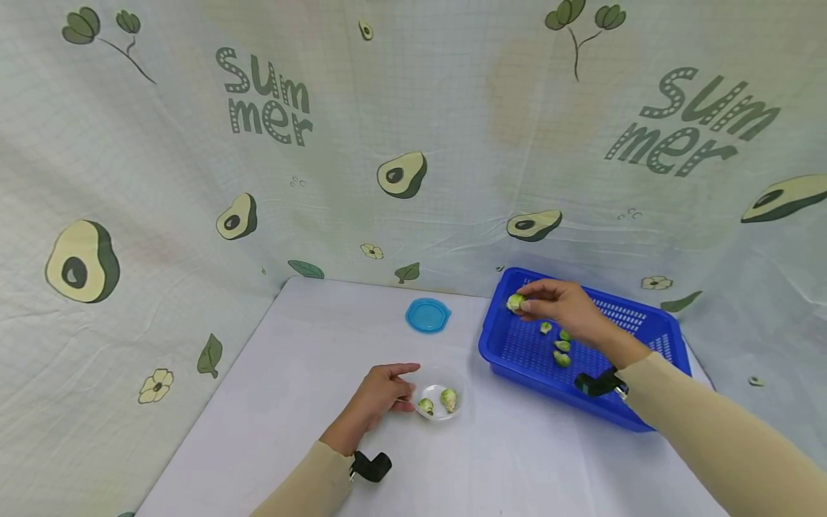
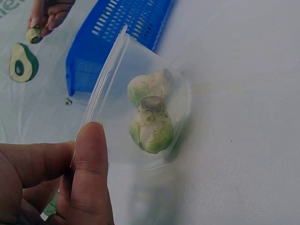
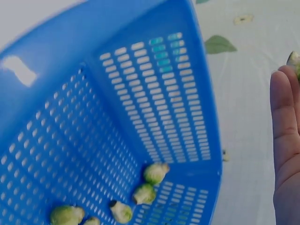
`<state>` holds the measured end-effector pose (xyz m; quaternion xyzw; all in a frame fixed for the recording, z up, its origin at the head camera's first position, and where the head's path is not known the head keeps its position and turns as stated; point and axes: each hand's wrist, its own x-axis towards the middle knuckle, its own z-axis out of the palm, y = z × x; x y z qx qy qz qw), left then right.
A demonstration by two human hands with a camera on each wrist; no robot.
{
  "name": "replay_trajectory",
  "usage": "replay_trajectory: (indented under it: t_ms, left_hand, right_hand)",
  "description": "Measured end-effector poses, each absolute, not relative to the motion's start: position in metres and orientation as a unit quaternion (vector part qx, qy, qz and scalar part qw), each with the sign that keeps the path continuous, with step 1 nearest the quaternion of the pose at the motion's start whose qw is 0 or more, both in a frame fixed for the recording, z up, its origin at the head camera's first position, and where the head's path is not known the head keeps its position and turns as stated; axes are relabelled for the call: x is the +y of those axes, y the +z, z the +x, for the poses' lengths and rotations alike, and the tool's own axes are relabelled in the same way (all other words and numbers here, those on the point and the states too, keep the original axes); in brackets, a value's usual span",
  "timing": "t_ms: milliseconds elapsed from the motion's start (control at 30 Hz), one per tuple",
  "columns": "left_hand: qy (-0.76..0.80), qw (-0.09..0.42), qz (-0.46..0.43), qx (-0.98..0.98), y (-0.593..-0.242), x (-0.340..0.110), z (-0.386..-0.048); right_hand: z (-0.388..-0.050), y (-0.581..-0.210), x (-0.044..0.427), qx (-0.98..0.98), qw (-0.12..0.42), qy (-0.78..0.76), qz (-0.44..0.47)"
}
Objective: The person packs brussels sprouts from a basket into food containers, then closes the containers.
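My left hand (image 1: 381,396) pinches the rim of a clear plastic bowl (image 1: 462,388) between thumb and fingers. Two green Brussels sprouts (image 2: 151,133) lie inside it, seen through its wall in the left wrist view. Over the far left part of a blue perforated basket (image 1: 549,386), my right hand (image 1: 563,310) holds another Brussels sprout (image 1: 515,302) between thumb and fingertips. Several more sprouts (image 3: 121,212) rest on the basket's floor. Only part of the right hand and a sliver of its sprout show at the right wrist view's edge.
A round blue lid (image 1: 428,316) lies flat on the white-covered table (image 1: 310,373), behind the bowl and left of the basket. Behind the table hangs a cloth (image 1: 465,93) printed with avocados and lettering. The basket stands near the table's right side.
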<state>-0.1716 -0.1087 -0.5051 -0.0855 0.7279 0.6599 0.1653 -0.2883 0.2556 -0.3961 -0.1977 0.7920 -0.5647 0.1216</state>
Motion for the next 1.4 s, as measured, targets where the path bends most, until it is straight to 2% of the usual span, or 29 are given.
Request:
replay_trajectory:
  t_ms: [967,1400]
  left_hand:
    - [0.658,0.163,-0.079,0.731,-0.505,-0.109,-0.170]
    - [0.656,0.166,-0.081,0.732,-0.505,-0.110,-0.170]
  right_hand:
    - [-0.250,-0.417,0.222,0.746,0.092,-0.634,-0.181]
    - [-0.226,-0.435,0.198,0.732,0.101,-0.642,-0.204]
